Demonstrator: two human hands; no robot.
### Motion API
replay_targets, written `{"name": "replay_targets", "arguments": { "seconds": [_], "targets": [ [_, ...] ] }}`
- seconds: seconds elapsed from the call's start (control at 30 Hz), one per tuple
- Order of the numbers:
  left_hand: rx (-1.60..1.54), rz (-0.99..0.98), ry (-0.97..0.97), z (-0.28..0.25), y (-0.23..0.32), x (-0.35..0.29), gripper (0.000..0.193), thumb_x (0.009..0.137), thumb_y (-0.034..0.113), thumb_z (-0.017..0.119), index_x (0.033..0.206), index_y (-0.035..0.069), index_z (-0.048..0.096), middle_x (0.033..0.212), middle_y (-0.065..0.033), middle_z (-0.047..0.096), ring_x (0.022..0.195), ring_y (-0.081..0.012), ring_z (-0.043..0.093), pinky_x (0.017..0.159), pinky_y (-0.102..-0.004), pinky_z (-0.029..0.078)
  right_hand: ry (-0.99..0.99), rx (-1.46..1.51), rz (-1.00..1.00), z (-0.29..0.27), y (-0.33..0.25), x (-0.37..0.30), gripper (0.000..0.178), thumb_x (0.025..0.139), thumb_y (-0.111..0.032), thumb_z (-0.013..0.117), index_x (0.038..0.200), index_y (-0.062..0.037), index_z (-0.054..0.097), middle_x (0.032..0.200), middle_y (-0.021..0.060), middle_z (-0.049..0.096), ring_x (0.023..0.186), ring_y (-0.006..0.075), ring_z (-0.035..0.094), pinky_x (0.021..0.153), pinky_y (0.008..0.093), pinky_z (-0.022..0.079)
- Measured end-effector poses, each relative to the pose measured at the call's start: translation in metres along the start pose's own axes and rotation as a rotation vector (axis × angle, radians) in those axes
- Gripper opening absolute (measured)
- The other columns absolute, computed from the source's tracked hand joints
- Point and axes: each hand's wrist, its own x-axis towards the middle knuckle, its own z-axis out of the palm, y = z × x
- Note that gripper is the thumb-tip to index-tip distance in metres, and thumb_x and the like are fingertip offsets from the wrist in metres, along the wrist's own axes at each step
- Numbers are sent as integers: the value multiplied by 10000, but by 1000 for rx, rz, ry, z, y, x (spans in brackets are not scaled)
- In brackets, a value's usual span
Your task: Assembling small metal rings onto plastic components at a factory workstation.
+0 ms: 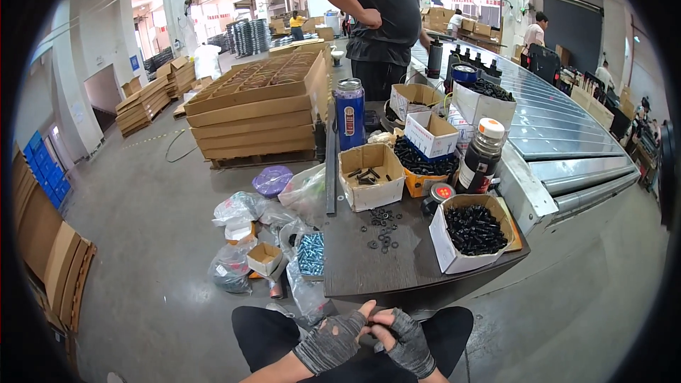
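My left hand [332,342] and my right hand [407,344], in grey fingerless gloves, meet above my lap at the table's front edge. The fingers of both are curled and closed toward each other, fingertips touching or nearly so. Whatever they pinch is too small and covered to make out. Just beyond them, small black rings [384,232], like washers or nuts, lie scattered on the dark table [369,269]. A white carton [454,259] full of black bolts [477,229] stands to the right. Behind the rings, an open carton [371,195] holds a few black bolts.
Behind these stand a blue can [350,117], a dark bottle with an orange-topped lid [482,156] and more parts boxes. Bags and a box of silvery-blue bolts [311,254] lie left of the table. A roller conveyor [567,120] runs at right; a person [379,21] stands beyond.
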Motion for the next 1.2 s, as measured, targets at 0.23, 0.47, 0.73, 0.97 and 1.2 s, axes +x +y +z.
{"name": "replay_targets", "arguments": {
  "seconds": [0.23,0.47,0.73,0.97,1.2],
  "targets": [
    [-524,-35,143,-18,-3,19,418,895,132,725,1270,27,573,1009,-146,696,905,-221,713,786,-314,565,118,-20,115,4,-8,25,99,904,-38,679,993,-4,656,896,101,668,800,207,642,728,309,507],
    [-909,-176,319,-31,-35,45,210,902,27,701,1107,5,667,991,-66,709,907,-115,660,801,-257,524,231,-187,8,17,-10,85,127,904,-52,689,1025,-27,660,914,124,671,849,256,664,760,338,519],
    [-785,-90,483,-79,-109,85,133,909,49,677,1037,19,697,856,-49,685,740,-116,642,701,-261,514,154,-768,-124,-21,31,165,131,842,-41,696,971,-43,676,905,133,639,856,307,640,763,369,507],
    [-817,-80,432,-65,-138,103,172,920,106,689,1073,30,684,807,-34,683,730,-108,637,679,-261,507,-50,-920,-22,-15,56,197,207,854,-195,716,988,-38,700,915,139,635,895,328,634,803,407,501],
    [-840,-67,375,-52,-136,111,177,926,121,682,1076,29,675,793,-49,678,701,-119,637,656,-282,510,-79,-999,79,-11,65,204,216,843,-223,737,942,-36,696,932,142,631,902,331,637,823,414,497]
  ]
}}
